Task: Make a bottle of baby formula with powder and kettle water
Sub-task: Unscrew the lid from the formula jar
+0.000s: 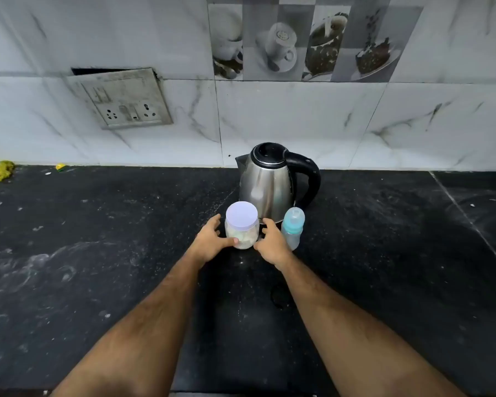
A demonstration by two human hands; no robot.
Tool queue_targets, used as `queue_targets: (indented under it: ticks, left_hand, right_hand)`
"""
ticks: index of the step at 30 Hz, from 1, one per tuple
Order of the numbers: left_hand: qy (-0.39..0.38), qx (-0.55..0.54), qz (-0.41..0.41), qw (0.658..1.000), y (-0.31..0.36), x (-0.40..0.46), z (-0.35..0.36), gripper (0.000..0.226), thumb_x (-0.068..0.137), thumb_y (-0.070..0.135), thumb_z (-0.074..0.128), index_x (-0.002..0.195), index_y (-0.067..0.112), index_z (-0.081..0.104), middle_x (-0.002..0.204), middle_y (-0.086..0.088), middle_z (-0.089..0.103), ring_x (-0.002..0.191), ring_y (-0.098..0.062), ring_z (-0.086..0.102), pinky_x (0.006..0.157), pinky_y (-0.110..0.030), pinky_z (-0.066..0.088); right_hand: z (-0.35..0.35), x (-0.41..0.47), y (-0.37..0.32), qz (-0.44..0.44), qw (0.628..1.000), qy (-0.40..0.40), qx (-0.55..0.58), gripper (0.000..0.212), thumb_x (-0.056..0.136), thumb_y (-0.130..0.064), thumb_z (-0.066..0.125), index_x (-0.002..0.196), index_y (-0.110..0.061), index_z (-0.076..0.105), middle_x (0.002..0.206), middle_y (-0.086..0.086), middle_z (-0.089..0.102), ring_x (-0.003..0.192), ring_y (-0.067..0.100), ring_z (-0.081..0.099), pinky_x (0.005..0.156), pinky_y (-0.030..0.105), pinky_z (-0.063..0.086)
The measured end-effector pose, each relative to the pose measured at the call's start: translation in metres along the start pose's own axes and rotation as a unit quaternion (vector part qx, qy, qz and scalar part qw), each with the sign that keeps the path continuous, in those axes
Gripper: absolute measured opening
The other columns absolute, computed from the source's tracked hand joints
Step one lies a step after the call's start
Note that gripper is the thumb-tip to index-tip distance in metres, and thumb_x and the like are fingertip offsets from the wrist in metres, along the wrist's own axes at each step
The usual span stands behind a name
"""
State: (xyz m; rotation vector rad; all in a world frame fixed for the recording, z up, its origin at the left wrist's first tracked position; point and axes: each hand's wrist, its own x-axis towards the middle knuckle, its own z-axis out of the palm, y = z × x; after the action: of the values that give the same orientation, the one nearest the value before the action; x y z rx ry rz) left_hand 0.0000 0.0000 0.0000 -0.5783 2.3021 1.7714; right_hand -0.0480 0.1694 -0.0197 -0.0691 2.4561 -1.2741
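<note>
Since the powder jar (242, 228) stands upright btwn both hands in front of the kettle (269, 181) — left hand (211, 240) part-curled w/ thumb touching it, right hand (272, 243) loosely spread, empty — either can grip.

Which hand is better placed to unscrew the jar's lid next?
Probably the right hand: the left hand already has its thumb on the clear plastic powder jar, leaving the right free for the white lid.

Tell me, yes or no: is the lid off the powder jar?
No, the pale lid sits closed on the powder jar.
</note>
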Motion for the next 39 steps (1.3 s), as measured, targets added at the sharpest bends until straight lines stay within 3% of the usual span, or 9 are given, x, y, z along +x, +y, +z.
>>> queue_targets:
  ticks: [5, 16, 20, 23, 26, 30, 32, 34, 39]
  left_hand:
    - [-0.051, -0.028, 0.041, 0.997, 0.002, 0.008, -0.003, 0.095, 0.072, -0.003, 0.081, 0.151, 0.011, 0.030, 0.151, -0.002, 0.043, 0.134, -0.019, 0.044, 0.109, -0.032, 0.038]
    - [-0.056, -0.059, 0.077, 0.994, -0.002, -0.005, -0.005, 0.083, 0.067, -0.003, 0.084, 0.138, 0.015, 0.046, 0.136, -0.001, 0.057, 0.123, -0.017, 0.057, 0.105, -0.038, 0.047]
    - [-0.063, -0.092, 0.076, 0.991, 0.002, -0.028, -0.012, 0.072, 0.067, 0.002, 0.086, 0.130, 0.015, 0.052, 0.125, -0.002, 0.063, 0.110, -0.015, 0.065, 0.087, -0.024, 0.055]
    - [-0.074, -0.099, 0.073, 0.990, 0.000, -0.046, -0.017, 0.066, 0.063, 0.018, 0.088, 0.122, 0.018, 0.057, 0.114, -0.003, 0.070, 0.107, -0.018, 0.068, 0.093, -0.035, 0.055]
    - [-0.106, -0.114, 0.073, 0.985, 0.003, -0.065, -0.018, 0.060, 0.069, 0.020, 0.084, 0.123, 0.016, 0.058, 0.112, -0.005, 0.072, 0.106, -0.020, 0.069, 0.095, -0.042, 0.054]
    - [-0.131, -0.111, 0.091, 0.981, 0.015, -0.086, -0.012, 0.058, 0.069, 0.024, 0.081, 0.122, 0.015, 0.058, 0.113, -0.008, 0.072, 0.105, -0.021, 0.070, 0.091, -0.038, 0.056]
    - [-0.130, -0.092, 0.102, 0.982, 0.022, -0.092, -0.012, 0.052, 0.074, 0.025, 0.078, 0.121, 0.015, 0.058, 0.112, -0.007, 0.071, 0.106, -0.020, 0.069, 0.091, -0.033, 0.055]
    - [-0.112, -0.063, 0.121, 0.984, 0.032, -0.097, -0.015, 0.045, 0.085, 0.022, 0.074, 0.125, 0.014, 0.056, 0.114, -0.002, 0.068, 0.108, -0.015, 0.065, 0.098, -0.031, 0.052]
    - [-0.144, -0.076, 0.155, 0.974, 0.061, -0.100, -0.031, 0.085, 0.067, 0.047, 0.076, 0.142, 0.023, 0.043, 0.133, -0.003, 0.059, 0.122, -0.015, 0.058, 0.105, -0.034, 0.045]
  right_hand:
    - [0.004, 0.008, -0.004, 0.008, 1.000, 0.009, -0.007, 0.062, 0.076, 0.000, 0.061, 0.133, -0.019, 0.048, 0.120, 0.005, 0.067, 0.108, 0.025, 0.063, 0.089, 0.048, 0.056]
    - [-0.004, -0.018, -0.012, -0.016, 0.999, -0.005, 0.039, 0.066, 0.077, 0.006, 0.063, 0.137, -0.016, 0.049, 0.126, 0.006, 0.065, 0.111, 0.023, 0.063, 0.086, 0.045, 0.059]
    - [-0.011, -0.046, -0.016, -0.046, 0.994, -0.046, 0.084, 0.067, 0.075, 0.001, 0.074, 0.135, -0.014, 0.046, 0.123, 0.002, 0.061, 0.114, 0.020, 0.062, 0.096, 0.042, 0.055]
    - [-0.016, -0.068, -0.013, -0.078, 0.988, -0.077, 0.106, 0.079, 0.071, -0.007, 0.084, 0.136, -0.016, 0.040, 0.126, -0.007, 0.055, 0.118, 0.010, 0.057, 0.098, 0.031, 0.052]
    - [-0.019, -0.089, -0.014, -0.106, 0.981, -0.092, 0.137, 0.090, 0.068, -0.007, 0.088, 0.140, -0.017, 0.035, 0.128, -0.014, 0.052, 0.114, -0.001, 0.057, 0.087, 0.019, 0.052]
    - [-0.016, -0.107, -0.018, -0.137, 0.976, -0.046, 0.163, 0.092, 0.063, -0.011, 0.090, 0.138, -0.018, 0.037, 0.130, -0.004, 0.058, 0.117, 0.006, 0.060, 0.096, 0.031, 0.053]
    - [-0.018, -0.114, -0.021, -0.143, 0.975, -0.028, 0.167, 0.084, 0.062, -0.016, 0.090, 0.133, -0.019, 0.045, 0.125, -0.001, 0.063, 0.114, 0.009, 0.063, 0.099, 0.038, 0.053]
    - [-0.022, -0.123, -0.027, -0.165, 0.972, -0.024, 0.163, 0.064, 0.066, -0.006, 0.087, 0.120, -0.020, 0.056, 0.112, -0.001, 0.069, 0.105, 0.007, 0.066, 0.093, 0.031, 0.054]
    - [-0.025, -0.144, -0.038, -0.194, 0.957, -0.081, 0.202, 0.050, 0.075, 0.008, 0.077, 0.113, -0.020, 0.061, 0.102, -0.004, 0.072, 0.098, 0.005, 0.067, 0.087, 0.025, 0.053]
